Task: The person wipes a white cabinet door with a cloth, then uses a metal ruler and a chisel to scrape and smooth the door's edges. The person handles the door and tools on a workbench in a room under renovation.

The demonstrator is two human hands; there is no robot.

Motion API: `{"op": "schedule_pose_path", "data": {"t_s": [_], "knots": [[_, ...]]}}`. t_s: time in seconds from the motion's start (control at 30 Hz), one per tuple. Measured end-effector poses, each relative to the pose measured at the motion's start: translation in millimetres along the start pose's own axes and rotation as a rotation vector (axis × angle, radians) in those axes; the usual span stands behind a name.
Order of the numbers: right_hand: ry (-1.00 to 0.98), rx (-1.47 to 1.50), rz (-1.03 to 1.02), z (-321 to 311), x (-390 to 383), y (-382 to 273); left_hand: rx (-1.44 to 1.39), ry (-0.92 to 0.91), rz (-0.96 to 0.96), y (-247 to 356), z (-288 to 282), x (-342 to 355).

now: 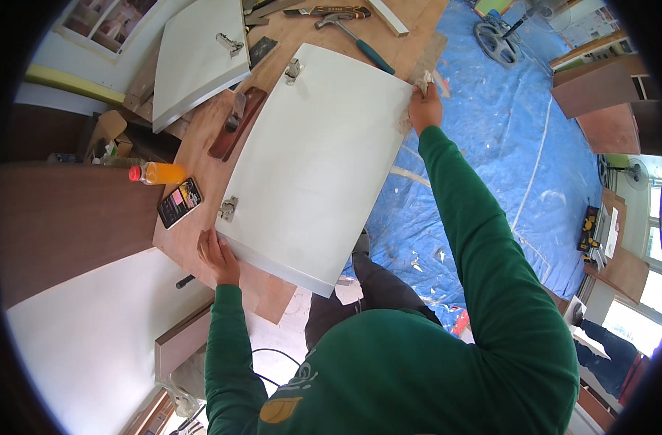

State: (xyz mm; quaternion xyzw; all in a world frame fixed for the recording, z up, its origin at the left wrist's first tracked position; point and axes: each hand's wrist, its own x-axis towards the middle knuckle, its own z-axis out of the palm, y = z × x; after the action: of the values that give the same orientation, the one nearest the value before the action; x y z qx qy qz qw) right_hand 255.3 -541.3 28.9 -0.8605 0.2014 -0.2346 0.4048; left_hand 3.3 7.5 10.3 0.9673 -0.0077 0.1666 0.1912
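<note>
A white cabinet door [313, 167] lies slantwise across the wooden worktop, with a metal hinge [293, 71] near its far left corner and another hinge [228, 209] near its close left corner. At that close corner, my left hand [220, 259] grips the door's edge with bent fingers. My right hand [426, 110] is closed at the far right corner. Between its fingers and the door's edge shows a crumpled pale cloth-like scrap [423, 83]; its exact kind is hard to make out. Left of the door lies a reddish hand plane [238, 125].
A second white door [200, 54] leans at the back left. Beyond my door lie a hammer [356, 45] and a utility knife [328, 11]. An orange drink bottle [159, 173] and a phone [180, 203] sit at the left edge. Blue sheeting [483, 167] covers the floor right.
</note>
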Motion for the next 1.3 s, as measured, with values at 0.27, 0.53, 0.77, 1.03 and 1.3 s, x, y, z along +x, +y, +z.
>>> {"op": "schedule_pose_path", "data": {"t_s": [0.27,0.53,0.77,1.03,1.3], "knots": [[-0.211,-0.126,-0.07,-36,-81,7,-0.018,-0.294,0.028,143,-16,26],[-0.5,0.112,-0.004,-77,-201,-39,0.307,-0.687,-0.032,181,-7,63],[-0.163,0.065,0.039,-26,-29,3,0.339,-0.793,-0.045,183,-5,72],[-0.084,-0.034,-0.011,-19,0,5,0.309,-0.779,-0.054,180,-1,69],[-0.475,-0.223,-0.444,-54,-144,-37,0.362,-0.805,-0.06,176,3,65]]}}
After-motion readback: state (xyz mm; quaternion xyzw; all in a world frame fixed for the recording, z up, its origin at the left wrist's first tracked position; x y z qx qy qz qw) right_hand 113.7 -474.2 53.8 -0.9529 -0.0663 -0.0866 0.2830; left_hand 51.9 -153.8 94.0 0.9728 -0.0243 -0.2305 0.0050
